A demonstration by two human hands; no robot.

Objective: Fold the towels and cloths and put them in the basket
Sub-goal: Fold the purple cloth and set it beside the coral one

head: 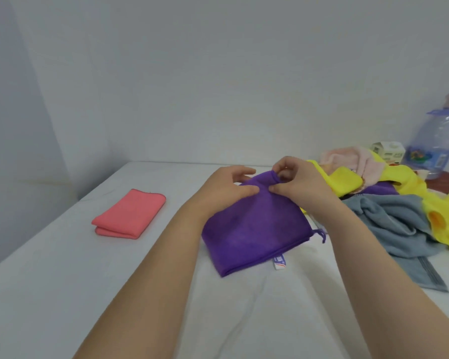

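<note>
A purple cloth (254, 229), folded over with a white label sticking out at its near edge, lies on the white bed (62, 281) in front of me. My left hand (226, 187) pinches its far edge from the left, thumb on top. My right hand (298, 177) pinches the same far edge from the right, fingers curled over the raised corner. A pink cloth (130, 213), folded flat, lies to the left. No basket is in view.
A loose pile sits at the right: a grey towel (399, 231), yellow cloths (412, 185), a pale pink towel (347, 159) and another purple cloth. Behind it stand a large water bottle (436, 141) and a small carton (389, 151). Walls close off the back and left.
</note>
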